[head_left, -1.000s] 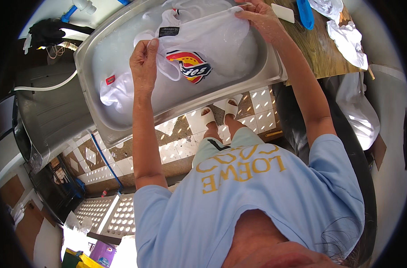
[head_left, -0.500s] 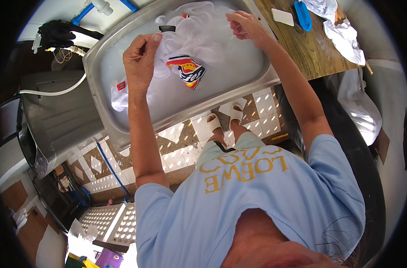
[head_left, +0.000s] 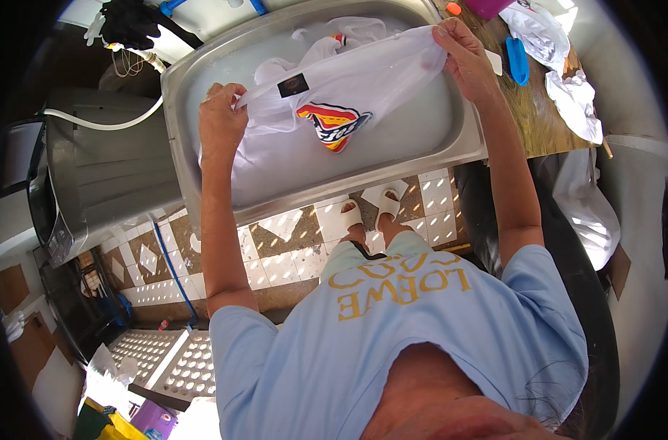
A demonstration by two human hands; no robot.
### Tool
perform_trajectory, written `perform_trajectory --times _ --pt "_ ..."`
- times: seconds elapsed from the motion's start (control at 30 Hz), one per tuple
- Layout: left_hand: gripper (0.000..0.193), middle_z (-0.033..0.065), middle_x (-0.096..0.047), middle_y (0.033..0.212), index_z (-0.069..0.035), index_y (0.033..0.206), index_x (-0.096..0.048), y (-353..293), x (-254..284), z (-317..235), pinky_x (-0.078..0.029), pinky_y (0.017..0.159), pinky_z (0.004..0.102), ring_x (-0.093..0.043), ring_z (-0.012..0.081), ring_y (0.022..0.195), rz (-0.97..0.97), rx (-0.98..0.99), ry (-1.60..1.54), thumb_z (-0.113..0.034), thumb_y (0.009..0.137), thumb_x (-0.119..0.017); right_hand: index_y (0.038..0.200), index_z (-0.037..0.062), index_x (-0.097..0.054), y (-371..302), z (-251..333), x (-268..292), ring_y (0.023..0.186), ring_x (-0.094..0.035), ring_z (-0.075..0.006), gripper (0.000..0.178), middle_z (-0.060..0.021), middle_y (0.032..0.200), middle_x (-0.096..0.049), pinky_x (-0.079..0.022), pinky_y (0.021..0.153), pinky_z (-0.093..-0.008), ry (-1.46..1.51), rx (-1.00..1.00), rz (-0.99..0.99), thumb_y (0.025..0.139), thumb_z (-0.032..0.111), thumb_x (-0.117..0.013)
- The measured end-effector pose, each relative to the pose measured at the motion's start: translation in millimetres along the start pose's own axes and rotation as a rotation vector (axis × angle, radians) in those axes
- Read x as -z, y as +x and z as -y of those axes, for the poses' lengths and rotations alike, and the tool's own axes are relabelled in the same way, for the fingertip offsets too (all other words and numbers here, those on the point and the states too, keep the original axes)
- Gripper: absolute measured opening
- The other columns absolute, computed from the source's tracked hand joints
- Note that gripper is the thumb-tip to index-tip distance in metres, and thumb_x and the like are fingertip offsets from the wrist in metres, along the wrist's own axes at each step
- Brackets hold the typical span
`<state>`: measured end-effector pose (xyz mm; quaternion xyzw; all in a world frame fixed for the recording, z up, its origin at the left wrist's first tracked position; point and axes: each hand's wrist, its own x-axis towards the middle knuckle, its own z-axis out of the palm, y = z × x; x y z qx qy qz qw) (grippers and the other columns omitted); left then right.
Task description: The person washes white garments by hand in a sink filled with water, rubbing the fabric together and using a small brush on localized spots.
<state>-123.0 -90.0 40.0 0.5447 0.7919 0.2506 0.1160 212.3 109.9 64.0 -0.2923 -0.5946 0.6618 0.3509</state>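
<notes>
A wet white shirt (head_left: 378, 70) is stretched across a metal sink (head_left: 396, 167) of cloudy, whitish water. It has a dark label on the stretched edge and a red, yellow and navy print (head_left: 332, 125). My left hand (head_left: 222, 121) pinches one end of that edge over the left part of the sink. At the far right side my right hand (head_left: 467, 60) grips the other end, fingers closed on the fabric. The rest of the cloth hangs into the water in folds, partly submerged.
A wooden worktop (head_left: 528, 128) adjoins the sink's right side, carrying a blue brush-shaped item (head_left: 518, 61), a white block (head_left: 494, 63) and crumpled white cloths (head_left: 572, 106). On the left are a grey appliance (head_left: 114, 161), a white hose (head_left: 103, 125) and a black glove (head_left: 128, 23).
My right hand, open and holding nothing before, has moved right and now grips the shirt. The shirt's edge has been raised and pulled taut between both hands.
</notes>
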Motion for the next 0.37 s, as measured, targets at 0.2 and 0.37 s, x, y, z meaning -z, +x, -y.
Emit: perform_trajectory --times 0.2,0.37 --pt "0.038 0.0072 -0.063 0.095 -0.003 0.106 -0.058 19 -69 8 -0.043 0.073 0.0292 -0.054 0.0104 0.085 -0.110 0.610 -1.091 -0.037 0.093 -0.049 0.097 0.0124 -0.057 12 -31 9 0.064 -0.048 -0.0008 0.024 0.0077 0.074 -0.053 -0.038 0.055 -0.0188 -0.226 -0.128 -0.079 0.096 0.035 -0.052" --pt "0.027 -0.0057 -0.052 0.068 -0.008 0.098 -0.054 21 6 -14 -0.031 0.056 0.0204 -0.040 0.0037 0.059 0.147 0.155 -0.533 -0.024 0.083 -0.071 0.103 0.0112 -0.056 24 18 29 0.097 -0.060 -0.0077 0.020 0.0024 0.104 -0.063 -0.051 0.085 -0.0266 0.074 -0.024 -0.002 0.093 0.028 -0.059"
